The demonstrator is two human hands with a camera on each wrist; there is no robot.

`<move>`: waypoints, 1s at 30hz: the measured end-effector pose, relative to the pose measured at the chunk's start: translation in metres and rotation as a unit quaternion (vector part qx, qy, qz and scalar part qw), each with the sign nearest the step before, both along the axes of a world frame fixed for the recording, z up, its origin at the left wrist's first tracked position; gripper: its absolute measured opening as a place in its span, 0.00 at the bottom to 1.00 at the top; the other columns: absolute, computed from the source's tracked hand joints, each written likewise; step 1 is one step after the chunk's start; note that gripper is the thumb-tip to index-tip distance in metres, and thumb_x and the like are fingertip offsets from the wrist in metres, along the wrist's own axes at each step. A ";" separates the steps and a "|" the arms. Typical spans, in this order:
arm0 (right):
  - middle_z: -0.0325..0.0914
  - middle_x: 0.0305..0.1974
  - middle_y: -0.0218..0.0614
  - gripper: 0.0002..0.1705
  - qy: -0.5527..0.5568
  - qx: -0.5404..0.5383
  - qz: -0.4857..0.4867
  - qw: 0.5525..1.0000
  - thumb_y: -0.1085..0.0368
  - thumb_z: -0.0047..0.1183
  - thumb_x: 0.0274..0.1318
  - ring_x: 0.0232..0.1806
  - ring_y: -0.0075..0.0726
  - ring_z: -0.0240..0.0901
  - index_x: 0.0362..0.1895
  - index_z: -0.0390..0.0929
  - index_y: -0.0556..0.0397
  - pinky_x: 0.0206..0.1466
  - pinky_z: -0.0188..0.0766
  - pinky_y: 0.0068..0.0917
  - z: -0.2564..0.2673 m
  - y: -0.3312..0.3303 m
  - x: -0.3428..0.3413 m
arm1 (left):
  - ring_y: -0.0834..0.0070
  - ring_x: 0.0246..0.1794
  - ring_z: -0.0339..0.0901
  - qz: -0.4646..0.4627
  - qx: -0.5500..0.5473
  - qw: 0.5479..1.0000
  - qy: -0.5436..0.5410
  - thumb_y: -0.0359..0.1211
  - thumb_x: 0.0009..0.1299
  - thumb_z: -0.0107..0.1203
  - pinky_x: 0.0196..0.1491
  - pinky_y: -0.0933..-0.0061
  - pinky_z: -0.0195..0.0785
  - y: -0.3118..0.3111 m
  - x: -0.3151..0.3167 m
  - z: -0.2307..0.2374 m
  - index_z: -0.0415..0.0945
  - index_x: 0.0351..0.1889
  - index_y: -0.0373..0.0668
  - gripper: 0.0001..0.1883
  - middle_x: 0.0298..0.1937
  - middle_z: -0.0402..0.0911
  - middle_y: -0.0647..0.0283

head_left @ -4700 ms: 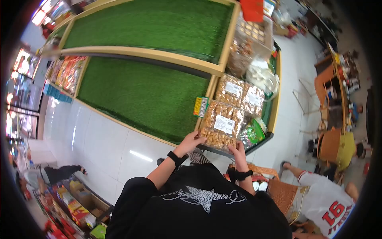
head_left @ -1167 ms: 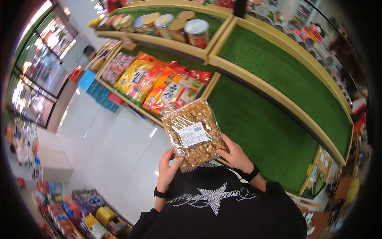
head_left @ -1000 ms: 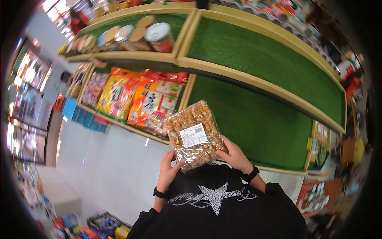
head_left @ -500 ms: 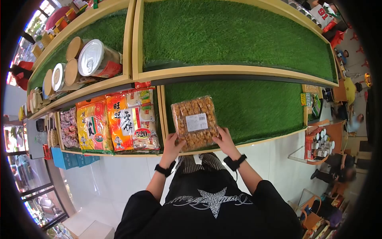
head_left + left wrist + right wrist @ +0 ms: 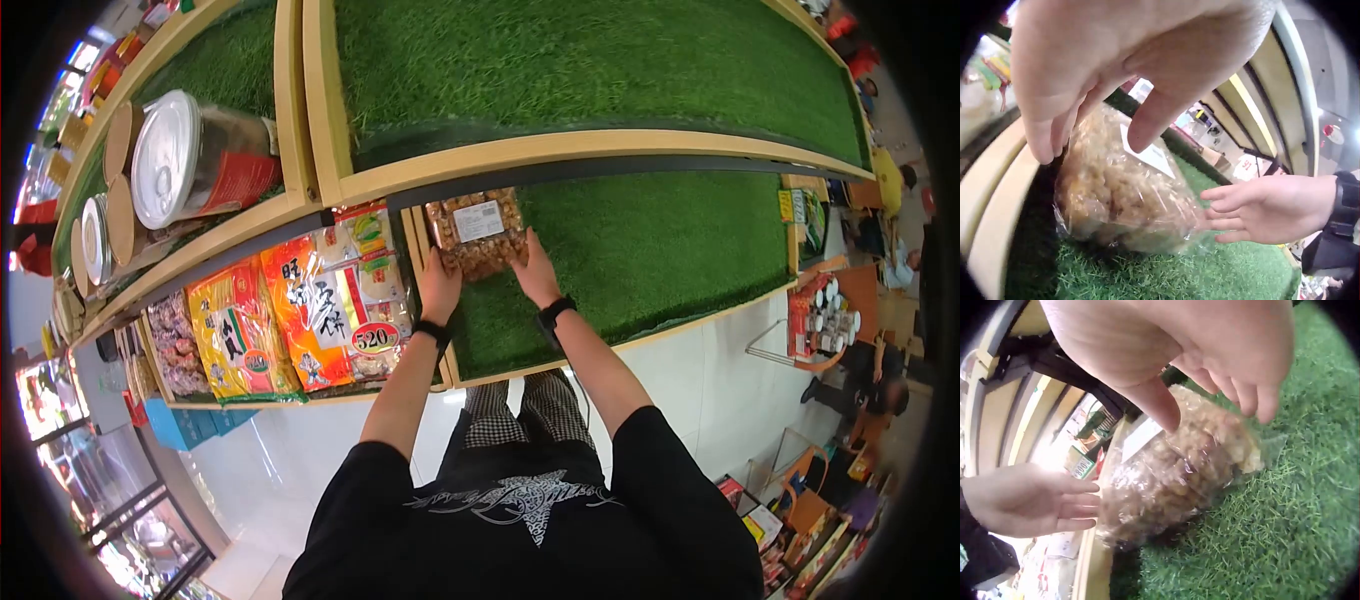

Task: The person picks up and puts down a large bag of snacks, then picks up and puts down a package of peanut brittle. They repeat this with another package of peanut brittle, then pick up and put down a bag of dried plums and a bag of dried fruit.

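A clear-wrapped square pack of brown clustered snack (image 5: 490,255) with a white label lies on the green turf of the lower shelf compartment (image 5: 660,260), close beside the wooden divider. My left hand (image 5: 438,285) is at its near left corner, fingers extended along the side and thumb over the top near the label. At the near right corner is my right hand (image 5: 538,272), its straight fingertips right at the wrapper. From the left wrist view, the pack (image 5: 1122,200) sits low against the turf, with the right hand's fingers (image 5: 1235,222) visible at its edge.
Left of the divider (image 5: 449,365) lie large orange (image 5: 310,300) and yellow (image 5: 240,325) cracker bags. A lidded jar (image 5: 190,160) lies on the upper tier, whose wooden rail (image 5: 590,150) runs just beyond the pack. Price tags (image 5: 798,206) stand at the compartment's right end.
The pack was held at the shelf's right end, then carried left in front of the body. Both hands have since reached forward and lowered it onto the turf beside the divider.
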State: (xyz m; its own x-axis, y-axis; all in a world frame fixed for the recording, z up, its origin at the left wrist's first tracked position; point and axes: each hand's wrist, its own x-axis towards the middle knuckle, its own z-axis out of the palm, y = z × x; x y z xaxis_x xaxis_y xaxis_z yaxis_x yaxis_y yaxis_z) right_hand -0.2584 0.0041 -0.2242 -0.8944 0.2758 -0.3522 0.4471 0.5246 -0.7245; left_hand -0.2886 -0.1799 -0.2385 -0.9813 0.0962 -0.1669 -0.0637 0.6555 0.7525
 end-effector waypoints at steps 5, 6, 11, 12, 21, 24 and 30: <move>0.60 0.52 0.51 0.32 0.060 -0.057 -0.008 0.997 0.62 0.51 0.45 0.55 0.50 0.56 0.55 0.56 0.58 0.56 0.56 0.33 0.017 0.037 0.075 | 0.61 0.56 0.62 -0.012 0.153 0.985 -0.074 0.34 0.59 0.52 0.55 0.70 0.56 -0.036 0.053 0.005 0.55 0.57 0.33 0.29 0.55 0.63 0.47; 0.65 0.47 0.48 0.28 0.067 -0.100 -0.044 0.992 0.63 0.52 0.45 0.51 0.44 0.62 0.51 0.61 0.58 0.53 0.58 0.29 0.010 0.048 0.096 | 0.64 0.57 0.61 -0.018 0.169 0.973 -0.155 0.33 0.59 0.53 0.56 0.72 0.55 -0.034 0.061 0.049 0.55 0.57 0.33 0.30 0.56 0.62 0.49; 0.73 0.36 0.37 0.18 0.083 -0.208 -0.196 0.955 0.64 0.49 0.48 0.39 0.29 0.68 0.44 0.68 0.57 0.43 0.64 0.24 0.049 0.095 0.208 | 0.70 0.48 0.69 -0.089 0.209 0.960 -0.165 0.32 0.60 0.51 0.50 0.75 0.61 -0.049 0.101 0.057 0.64 0.51 0.34 0.22 0.47 0.72 0.54; 0.73 0.34 0.37 0.16 0.060 -0.239 -0.245 0.938 0.64 0.47 0.48 0.37 0.28 0.69 0.43 0.69 0.57 0.41 0.64 0.23 0.076 0.098 0.227 | 0.73 0.44 0.70 -0.106 0.201 0.960 -0.162 0.31 0.61 0.51 0.47 0.77 0.62 -0.041 0.106 0.081 0.65 0.50 0.36 0.19 0.42 0.74 0.57; 0.73 0.32 0.31 0.16 0.104 -0.219 -0.437 0.866 0.60 0.43 0.50 0.34 0.23 0.67 0.43 0.70 0.52 0.36 0.61 0.21 0.127 0.108 0.371 | 0.77 0.39 0.72 -0.313 0.137 0.919 -0.197 0.32 0.61 0.51 0.43 0.78 0.65 0.071 0.145 0.117 0.69 0.46 0.37 0.16 0.39 0.75 0.59; 0.74 0.31 0.31 0.15 0.136 -0.217 -0.445 0.858 0.62 0.42 0.51 0.33 0.23 0.68 0.42 0.70 0.54 0.36 0.61 0.20 0.115 0.116 0.407 | 0.77 0.40 0.72 -0.400 0.143 0.879 -0.219 0.31 0.61 0.51 0.44 0.78 0.65 0.117 0.167 0.145 0.68 0.47 0.37 0.16 0.39 0.75 0.59; 0.74 0.32 0.34 0.15 0.144 -0.188 -0.521 0.820 0.62 0.42 0.51 0.33 0.25 0.69 0.42 0.70 0.55 0.37 0.62 0.21 0.125 0.154 0.464 | 0.80 0.35 0.71 -0.462 0.147 0.849 -0.211 0.30 0.61 0.50 0.40 0.80 0.64 0.199 0.201 0.149 0.69 0.46 0.38 0.15 0.37 0.76 0.64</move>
